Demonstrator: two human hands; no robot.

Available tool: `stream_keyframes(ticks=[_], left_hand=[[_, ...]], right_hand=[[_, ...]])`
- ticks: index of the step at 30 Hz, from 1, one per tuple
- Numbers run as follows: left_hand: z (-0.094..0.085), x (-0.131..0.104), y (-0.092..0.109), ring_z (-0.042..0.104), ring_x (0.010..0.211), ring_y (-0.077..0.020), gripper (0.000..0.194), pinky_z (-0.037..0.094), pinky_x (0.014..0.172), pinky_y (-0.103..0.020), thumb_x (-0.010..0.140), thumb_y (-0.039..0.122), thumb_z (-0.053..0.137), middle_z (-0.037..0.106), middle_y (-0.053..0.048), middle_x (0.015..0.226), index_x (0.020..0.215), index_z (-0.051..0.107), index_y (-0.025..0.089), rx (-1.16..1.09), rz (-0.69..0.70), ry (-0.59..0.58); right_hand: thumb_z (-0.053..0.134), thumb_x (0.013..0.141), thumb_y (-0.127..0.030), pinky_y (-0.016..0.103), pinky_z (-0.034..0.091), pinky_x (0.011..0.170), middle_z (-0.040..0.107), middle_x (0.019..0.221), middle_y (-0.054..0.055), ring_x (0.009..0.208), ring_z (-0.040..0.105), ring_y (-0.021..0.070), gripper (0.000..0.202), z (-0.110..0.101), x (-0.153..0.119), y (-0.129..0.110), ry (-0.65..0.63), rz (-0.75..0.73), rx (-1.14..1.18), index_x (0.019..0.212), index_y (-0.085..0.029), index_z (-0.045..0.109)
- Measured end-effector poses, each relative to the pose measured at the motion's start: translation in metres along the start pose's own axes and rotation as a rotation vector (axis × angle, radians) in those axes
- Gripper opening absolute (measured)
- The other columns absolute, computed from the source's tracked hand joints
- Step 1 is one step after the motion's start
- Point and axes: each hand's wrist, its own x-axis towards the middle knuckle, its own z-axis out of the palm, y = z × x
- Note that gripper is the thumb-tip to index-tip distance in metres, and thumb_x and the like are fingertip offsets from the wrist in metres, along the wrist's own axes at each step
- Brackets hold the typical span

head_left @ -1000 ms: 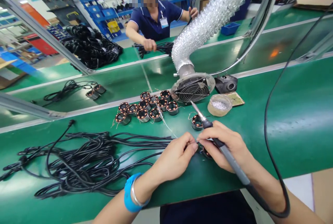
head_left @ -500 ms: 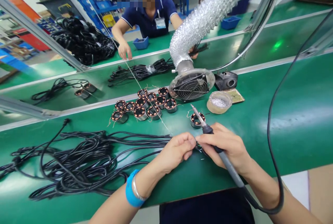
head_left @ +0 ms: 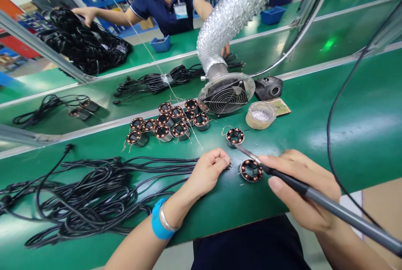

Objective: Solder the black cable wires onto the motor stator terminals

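And here's the change: the right hand [head_left: 309,176] has swung away from the left hand [head_left: 209,171]! Half a second ago their fingertips met; now there's open space between them, and in it sits the near copper-wound ring [head_left: 250,177], lying flat on the green table [head_left: 320,136], mostly covered by that right hand before and now in full view. The right grip is clenched around the soldering iron [head_left: 342,212], and the iron has dropped from its upward slant to a lower line, pointing leftward, its tip right at the front edge of the far copper-wound ring [head_left: 234,139]; touching or just short of it, I can't tell. Over on the left, that grip stays pinched on the ends of the black cables [head_left: 117,196], bare strands poking out past the fingertips, though how many it has is hidden. The cluster of rings [head_left: 180,129] holds its place behind, beside the extractor fan [head_left: 228,97], and the round tub [head_left: 256,123] hasn't budged. Across the divider, action too: a co-worker's hand [head_left: 86,14], a moment ago above the tied bundle [head_left: 157,81], is now out on the big cable heap [head_left: 84,48].
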Motion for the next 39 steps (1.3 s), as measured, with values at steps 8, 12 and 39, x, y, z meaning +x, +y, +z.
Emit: stream_keyframes(ticks=[8, 12, 39], left_hand=[[0.001, 0.001, 0.000, 0.022, 0.047, -0.0072, 0.021, 0.020, 0.049, -0.022, 0.079, 0.036, 0.057, 0.029, 0.009, 0.050, 0.070, 0.055, 0.017, -0.011, 0.007, -0.014], [0.002, 0.000, 0.000, 0.023, 0.048, -0.0074, 0.021, 0.021, 0.050, -0.022, 0.080, 0.036, 0.057, 0.030, 0.009, 0.051, 0.070, 0.055, 0.017, -0.004, 0.010, -0.013], [0.003, -0.003, 0.005, 0.030, 0.055, -0.0091, 0.019, 0.024, 0.053, -0.023, 0.081, 0.033, 0.051, 0.039, 0.006, 0.059, 0.071, 0.053, 0.016, 0.104, 0.059, -0.018]], right_hand=[[0.059, 0.082, -0.012, 0.027, 0.047, 0.053, 0.065, 0.077, -0.001, 0.059, 0.057, 0.0132, 0.020, 0.005, -0.003, 0.001, 0.075, 0.074, -0.042, 0.098, -0.023, 0.065], [0.060, 0.081, -0.013, 0.027, 0.046, 0.052, 0.065, 0.077, 0.000, 0.058, 0.057, 0.0133, 0.020, 0.007, -0.002, 0.000, 0.080, 0.076, -0.042, 0.097, -0.023, 0.065], [0.059, 0.077, -0.008, 0.026, 0.042, 0.046, 0.066, 0.071, 0.003, 0.053, 0.051, 0.0124, 0.024, 0.010, 0.001, -0.011, 0.123, -0.079, -0.038, 0.098, -0.017, 0.067]])
